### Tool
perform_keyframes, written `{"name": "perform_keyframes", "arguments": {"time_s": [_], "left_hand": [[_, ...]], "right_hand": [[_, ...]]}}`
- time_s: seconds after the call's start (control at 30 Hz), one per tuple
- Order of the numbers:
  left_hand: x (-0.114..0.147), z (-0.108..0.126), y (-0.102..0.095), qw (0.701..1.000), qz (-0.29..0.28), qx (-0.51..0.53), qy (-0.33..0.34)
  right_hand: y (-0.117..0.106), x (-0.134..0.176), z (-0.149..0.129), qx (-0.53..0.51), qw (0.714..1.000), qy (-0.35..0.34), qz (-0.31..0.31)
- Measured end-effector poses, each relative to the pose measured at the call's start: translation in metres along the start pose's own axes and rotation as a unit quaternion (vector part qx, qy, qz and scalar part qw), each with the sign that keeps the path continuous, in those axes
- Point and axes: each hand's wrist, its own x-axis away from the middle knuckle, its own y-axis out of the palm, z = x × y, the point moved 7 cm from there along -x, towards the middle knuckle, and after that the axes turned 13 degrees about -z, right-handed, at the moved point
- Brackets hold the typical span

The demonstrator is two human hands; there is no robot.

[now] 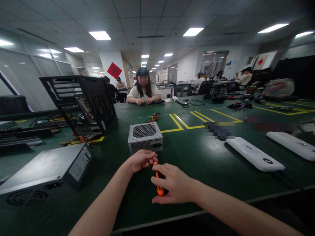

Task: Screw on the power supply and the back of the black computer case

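In the head view, the right hand (173, 183) is gripping an orange screwdriver (160, 190), its fingers bending over the handle, which is slanting with its tip away from the person. The left hand (142, 160) is reaching the tip, thumb and fingertips bunching close around it; whether they are clamping the shaft, pinching a small part or only resting there, I cannot tell.

The screwdriver is standing just in front of the power supply (145, 131), which is sitting grille up on the table (201, 154), its socket side facing the person. The left hand is overlapping the supply's lower edge; contact is not showing.

The likeliest slip is the tip skidding into the left fingertips, since they are sitting right at it. If a small part is lying between them, a loosening pinch could be dropping it onto the dark green top, where it would be hard to spot. The grip on the handle is looking light, so the driver could be twisting or tilting off line under load. A push against the supply could also be sliding it back towards the wires (155, 117), as nothing visible is bracing it.
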Motion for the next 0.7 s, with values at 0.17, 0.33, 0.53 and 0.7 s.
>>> {"name": "perform_keyframes", "arguments": {"time_s": [0.17, 0.33, 0.53, 0.7], "left_hand": [[0.0, -0.001, -0.005, 1.0, 0.016, -0.002, -0.007], [-0.001, 0.0, -0.005, 0.999, 0.032, -0.01, -0.007], [-0.002, 0.0, -0.002, 0.998, 0.044, -0.035, -0.002], [0.001, 0.003, 0.003, 0.999, 0.002, -0.05, 0.012]], "right_hand": [[-0.002, -0.001, -0.005, -0.023, 0.999, -0.024, -0.018], [-0.002, -0.001, -0.008, -0.013, 0.999, -0.04, 0.004], [0.005, -0.003, -0.002, -0.044, 0.999, -0.02, 0.009], [0.005, -0.003, 0.004, -0.121, 0.993, -0.002, 0.013]]}}
